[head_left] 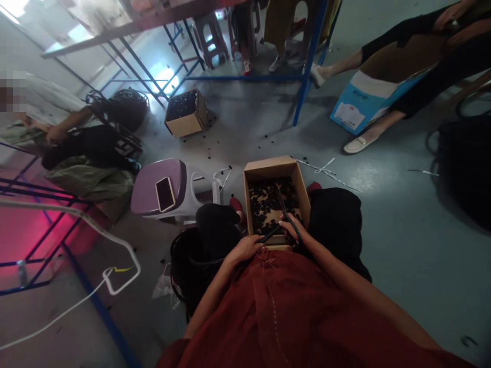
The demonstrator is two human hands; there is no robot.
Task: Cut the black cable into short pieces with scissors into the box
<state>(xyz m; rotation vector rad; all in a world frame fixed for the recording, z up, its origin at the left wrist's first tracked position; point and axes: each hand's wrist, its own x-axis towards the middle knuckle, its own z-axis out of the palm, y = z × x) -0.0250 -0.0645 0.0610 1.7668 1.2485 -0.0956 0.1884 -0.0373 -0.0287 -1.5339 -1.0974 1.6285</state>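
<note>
An open cardboard box [268, 167] stands on the floor between my knees, its bottom strewn with small black parts [264, 202]. My left hand [247, 248] is closed round the end of a black cable [270, 234] at the box's near edge. My right hand [293, 227] pinches a thin black cable piece [284, 207] that points up over the box. A bundle of coiled black cable [192, 266] lies by my left knee.
A purple stool [153, 181] with a phone [165, 193] on it stands left of the box. A second box of black parts [186, 113] sits farther back. A seated person [72, 148] is at the left, another person's legs [368, 138] and a blue carton [364, 102] at the right.
</note>
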